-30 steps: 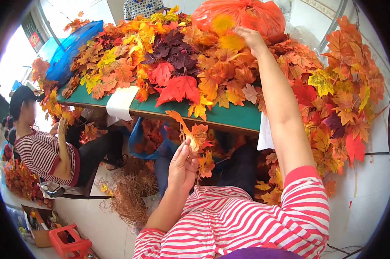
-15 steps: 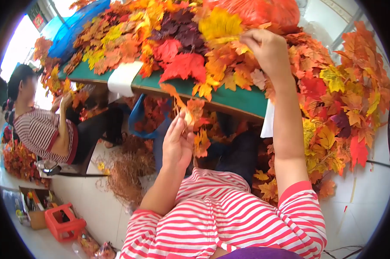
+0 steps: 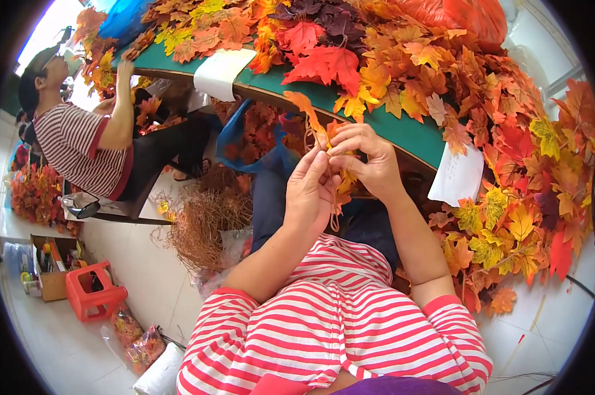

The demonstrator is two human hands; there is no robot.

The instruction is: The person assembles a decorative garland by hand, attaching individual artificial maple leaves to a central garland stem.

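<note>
In front of my body, my left hand (image 3: pixel 314 187) pinches a thin stem of artificial maple leaves. An orange leaf (image 3: pixel 302 110) sticks up above its fingertips, and more orange and yellow leaves hang partly hidden behind my hands. My right hand (image 3: pixel 371 160) meets the left one, its thumb and fingers closed at the same stem on what looks like a yellow leaf, mostly covered by the fingers. Just beyond, red maple leaves (image 3: pixel 327 66) and yellow-orange ones (image 3: pixel 376 82) lie heaped along the edge of the green tabletop (image 3: pixel 396 128).
Leaf sprays (image 3: pixel 508 217) spill down at the right beside a white paper sheet (image 3: pixel 458 172). A brown bundle of stems (image 3: pixel 208 220) stands on the floor at left, near a red stool (image 3: pixel 95 289). A co-worker (image 3: pixel 80 145) sits at the table's left.
My right hand has come down from the leaf pile to my left hand, bringing yellow leaf material. The view has shifted, and the co-worker has lifted an arm toward the table.
</note>
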